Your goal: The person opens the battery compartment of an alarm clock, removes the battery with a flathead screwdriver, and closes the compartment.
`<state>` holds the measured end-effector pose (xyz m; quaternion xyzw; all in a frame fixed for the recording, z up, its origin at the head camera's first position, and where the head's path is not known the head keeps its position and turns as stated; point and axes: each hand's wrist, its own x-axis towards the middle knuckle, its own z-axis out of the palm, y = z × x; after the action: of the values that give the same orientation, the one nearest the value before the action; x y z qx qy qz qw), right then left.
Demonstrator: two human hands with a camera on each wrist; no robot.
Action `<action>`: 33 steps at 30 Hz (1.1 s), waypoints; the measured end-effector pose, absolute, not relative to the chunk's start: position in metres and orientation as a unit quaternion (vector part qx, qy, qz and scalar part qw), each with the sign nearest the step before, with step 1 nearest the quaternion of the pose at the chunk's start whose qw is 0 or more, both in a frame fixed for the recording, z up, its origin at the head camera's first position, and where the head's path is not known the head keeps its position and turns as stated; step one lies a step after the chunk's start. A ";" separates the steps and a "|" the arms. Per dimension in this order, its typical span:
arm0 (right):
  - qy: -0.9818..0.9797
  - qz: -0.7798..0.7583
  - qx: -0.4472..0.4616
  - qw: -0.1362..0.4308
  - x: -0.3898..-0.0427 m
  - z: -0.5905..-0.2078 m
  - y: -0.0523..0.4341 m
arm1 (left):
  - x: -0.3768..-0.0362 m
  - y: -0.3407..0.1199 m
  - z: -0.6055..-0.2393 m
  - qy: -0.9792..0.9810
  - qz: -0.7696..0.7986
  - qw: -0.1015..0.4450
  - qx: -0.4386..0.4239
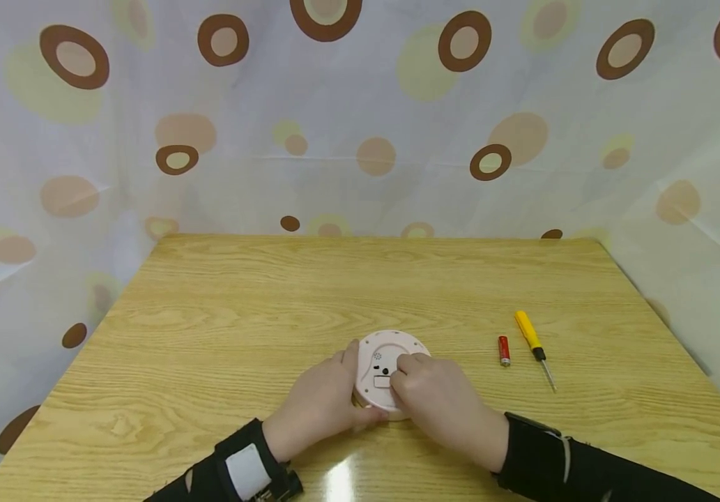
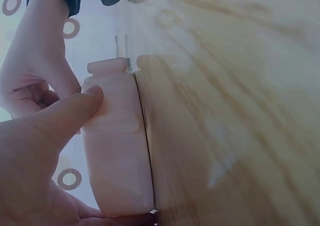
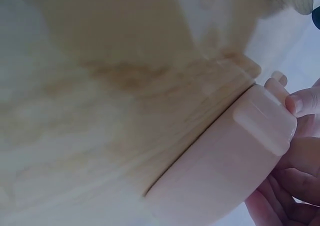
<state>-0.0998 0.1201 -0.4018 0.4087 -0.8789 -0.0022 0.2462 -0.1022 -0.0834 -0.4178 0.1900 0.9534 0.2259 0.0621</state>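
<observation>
A round, pale pink alarm clock (image 1: 369,359) lies back side up on the wooden table. Its back shows small speaker holes, a dark knob and a light rectangular battery area. My left hand (image 1: 322,397) grips its left side, thumb on the near edge. In the left wrist view, that thumb (image 2: 92,101) presses the clock's side wall (image 2: 120,161). My right hand (image 1: 438,394) bends its fingers over the right part of the back, beside the battery area. Those fingertips are hidden, so whether they pinch anything is unclear. The right hand (image 3: 300,181) covers part of the clock's back in the right wrist view.
To the right lie a red battery (image 1: 504,351) and, beyond it, a screwdriver (image 1: 530,338) with a yellow handle, its tip toward me. A patterned curtain (image 1: 375,195) hangs behind and beside the wooden table (image 1: 209,314).
</observation>
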 end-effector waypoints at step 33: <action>-0.896 -0.055 0.426 0.115 -0.109 -0.384 0.114 | -0.103 -0.084 -0.415 0.951 0.234 0.070 0.190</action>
<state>-0.1087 0.1141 -0.3840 0.4260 -0.8957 -0.0545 0.1148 -0.1027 -0.0838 -0.4151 0.1897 0.9510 0.2340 0.0698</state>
